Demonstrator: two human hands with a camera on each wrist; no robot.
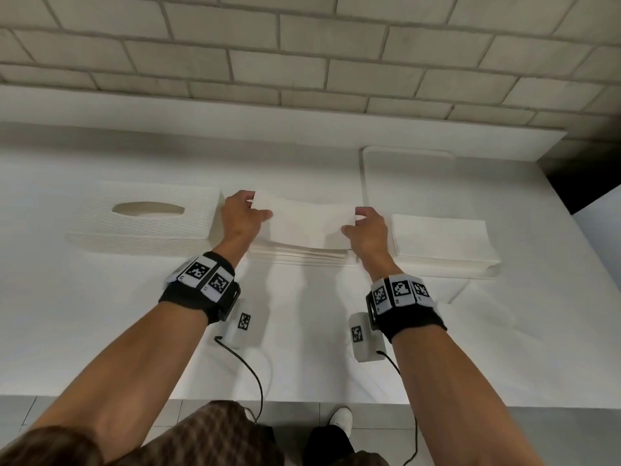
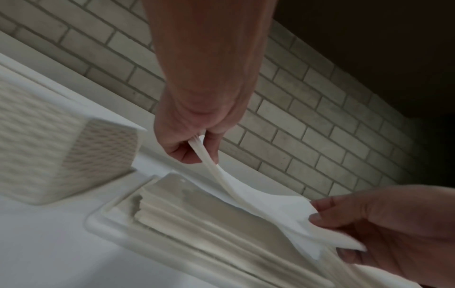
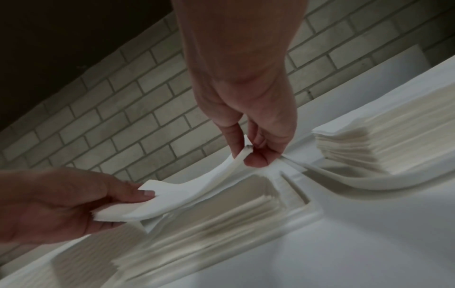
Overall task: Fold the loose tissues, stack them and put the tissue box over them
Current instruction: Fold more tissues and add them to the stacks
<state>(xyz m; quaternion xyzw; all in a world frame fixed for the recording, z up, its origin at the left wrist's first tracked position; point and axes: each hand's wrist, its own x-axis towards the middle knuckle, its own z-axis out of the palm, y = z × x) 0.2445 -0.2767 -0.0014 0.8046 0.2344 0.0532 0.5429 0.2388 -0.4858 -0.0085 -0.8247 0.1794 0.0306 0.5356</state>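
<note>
Tissue (image 1: pixel 307 220) hangs slack between both hands above the folded stack (image 1: pixel 299 253); left hand (image 1: pixel 240 216) and right hand (image 1: pixel 368 230) each pinch an end edge. Tissue box (image 1: pixel 144 223) sits just left, loose pile (image 1: pixel 440 240) just right; bare counter (image 1: pixel 302 331) lies nearer.

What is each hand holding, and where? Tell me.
Both hold one tissue: left hand pinches its left end, right hand its right end, above the stack.

The head view looks down and forward over the bench (image 1: pixel 100 331) toward the wall (image 1: pixel 302 45). Both wrist views sit close under the hands, sharing the tissue (image 2: pixel 258 196) between them.
</note>
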